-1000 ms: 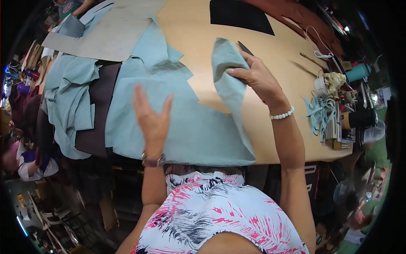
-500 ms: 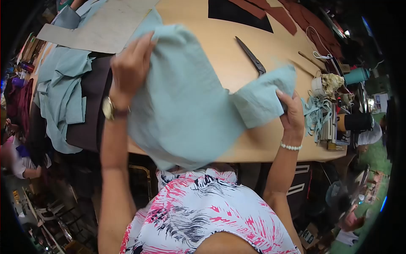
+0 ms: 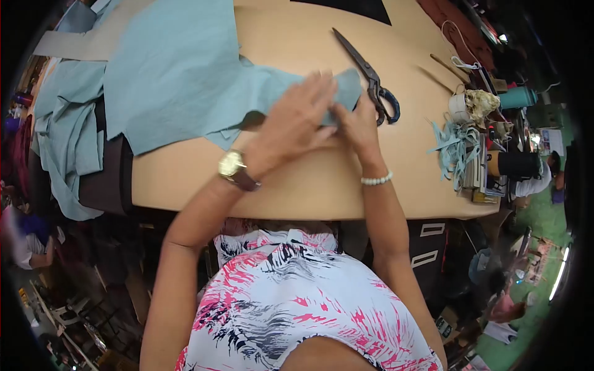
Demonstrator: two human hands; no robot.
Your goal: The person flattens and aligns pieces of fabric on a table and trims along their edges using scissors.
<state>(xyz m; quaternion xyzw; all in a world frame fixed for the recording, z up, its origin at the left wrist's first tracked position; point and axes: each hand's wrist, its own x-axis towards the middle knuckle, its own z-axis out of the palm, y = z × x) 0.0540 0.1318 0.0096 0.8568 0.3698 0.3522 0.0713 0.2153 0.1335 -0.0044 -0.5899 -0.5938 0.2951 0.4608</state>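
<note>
A light blue-green piece of fabric point(image 3: 179, 80) lies spread on the table, wide at the left and narrowing toward my hands. My left hand point(image 3: 297, 120), blurred a little by motion, is over the narrow part with its fingers stretched out. At the fabric's right end, my right hand point(image 3: 361, 127) grips the edge between thumb and fingers. Just beyond that hand lie dark scissors point(image 3: 369, 74) with blue-black handles, their tips pointing away from me.
More blue-green fabric point(image 3: 71, 123) hangs over the table's left side on dark cloth point(image 3: 117, 170). Thin fabric strips point(image 3: 455, 148), a white cup point(image 3: 458, 108), a teal thread spool point(image 3: 518, 97) and a black one point(image 3: 520, 164) crowd the right edge. Dark-red cloth point(image 3: 461, 28) lies at the far right.
The fabric has gone from being held up in front of me to lying on the table at the left. My left hand has let go and moved right, beside my right hand.
</note>
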